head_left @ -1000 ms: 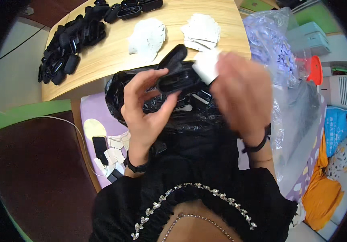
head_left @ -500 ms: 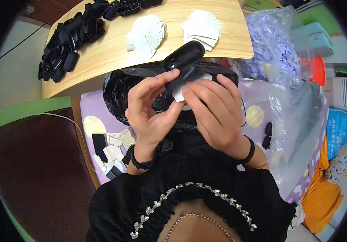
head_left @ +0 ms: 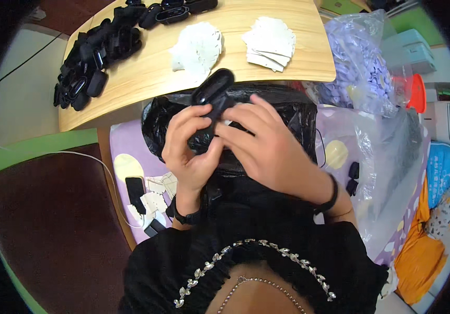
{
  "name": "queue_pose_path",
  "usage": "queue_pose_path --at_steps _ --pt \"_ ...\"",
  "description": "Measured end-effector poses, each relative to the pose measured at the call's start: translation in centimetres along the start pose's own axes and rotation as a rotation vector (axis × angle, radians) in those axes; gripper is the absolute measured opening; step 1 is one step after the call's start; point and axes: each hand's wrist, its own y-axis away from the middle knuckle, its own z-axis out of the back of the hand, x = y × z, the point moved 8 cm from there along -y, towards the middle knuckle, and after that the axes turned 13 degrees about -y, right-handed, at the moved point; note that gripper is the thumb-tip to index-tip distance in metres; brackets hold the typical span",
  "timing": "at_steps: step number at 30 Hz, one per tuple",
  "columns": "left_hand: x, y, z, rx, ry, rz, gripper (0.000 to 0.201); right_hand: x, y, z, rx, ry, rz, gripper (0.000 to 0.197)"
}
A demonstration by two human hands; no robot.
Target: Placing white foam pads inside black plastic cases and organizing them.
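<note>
A small black hinged case (head_left: 213, 86) with a rounded, elongated lid stands open between my hands, tilted up to the right. My left hand (head_left: 189, 152) holds it at its lower left, thumb and fingers pinching its side. Closed in from the right, my right hand (head_left: 274, 149) has its fingertips at the case's lower half. These fingers are slightly blurred, and the inside of that half is hidden behind them. Only a sliver of white shows by the fingertips. Beneath both hands lies a black plastic bag (head_left: 154, 123).
On the wooden table (head_left: 141, 83) are a heap of black cases (head_left: 94, 57) and two piles of white cut cards, one left (head_left: 198, 49) and one right (head_left: 271, 42). A clear bag of lilac pieces (head_left: 358, 63) stands right. A phone (head_left: 135, 193) lies on the purple cloth.
Both hands and the case have moved left, and the case is tilted more steeply. The white piece that showed at my right fingertips is now almost hidden.
</note>
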Motion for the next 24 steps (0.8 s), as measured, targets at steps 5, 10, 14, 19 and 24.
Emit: queue_pose_path --at_steps 5,10,14,19,24 --pt "5.3 1.2 4.1 -0.137 0.164 0.319 0.037 -3.1 -6.1 1.9 -0.022 -0.331 -0.143 0.012" --pt "6.9 1.3 1.8 -0.109 0.725 0.784 0.042 -9.0 -9.8 -4.5 -0.009 0.214 -0.060 0.023" --pt "7.8 2.8 1.1 0.014 0.755 0.926 0.049 -9.8 -9.8 -6.8 0.003 0.460 -0.069 0.027" --pt "8.4 3.6 0.9 0.024 0.762 0.990 0.046 -8.8 -10.0 -7.7 -0.015 0.572 -0.076 0.023" --pt "8.1 3.3 0.4 0.043 0.794 0.997 0.044 -9.4 -10.0 -8.0 -0.039 0.658 -0.086 0.022"
